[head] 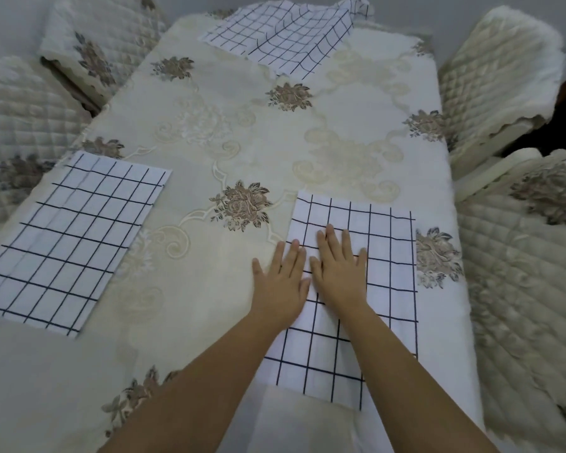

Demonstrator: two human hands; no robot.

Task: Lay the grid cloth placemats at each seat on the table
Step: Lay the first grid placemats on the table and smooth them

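grid placemats (69,240) (383,256) (285,37) 3 | quilted chairs (95,44) (20,125) (497,70) (520,273) 4 | hands (283,282) (339,273) 2 | table (242,142) 1

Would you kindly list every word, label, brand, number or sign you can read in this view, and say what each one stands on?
None: there is no readable text anywhere in this view.
The near placemat, left placemat and far placemat carry only dark grid lines.
The tablecloth and chair covers show only floral embroidery.
The left hand and right hand bear no markings.
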